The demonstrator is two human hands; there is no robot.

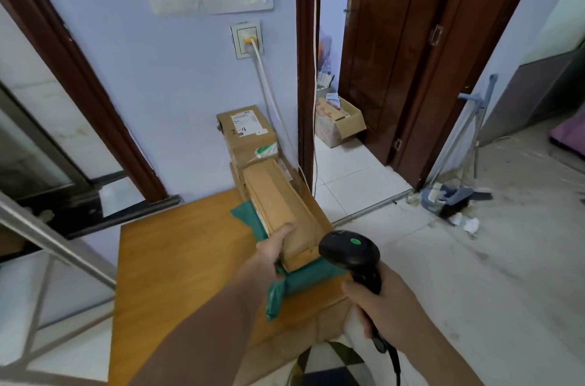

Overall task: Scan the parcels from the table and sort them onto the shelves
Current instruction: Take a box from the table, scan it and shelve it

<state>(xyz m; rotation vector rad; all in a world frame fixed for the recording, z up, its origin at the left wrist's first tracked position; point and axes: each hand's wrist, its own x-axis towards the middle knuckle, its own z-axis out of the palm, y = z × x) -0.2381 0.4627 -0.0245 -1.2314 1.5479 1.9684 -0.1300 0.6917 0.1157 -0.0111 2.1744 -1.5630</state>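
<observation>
A long narrow cardboard parcel lies on top of other parcels on the wooden table. My left hand grips its near end, thumb on the top edge. Under it sit a wider cardboard box and a green plastic mailer bag. Behind them, against the wall, stands a cardboard box with a white label and "2-4" written on it. My right hand holds a black barcode scanner by its handle, its head with a green dot just right of the long parcel's near end.
A metal shelf frame stands at the left. An open doorway behind the table shows an open cardboard box on the floor. A broom and dustpan lean at the right wall. A white cable runs from the wall socket.
</observation>
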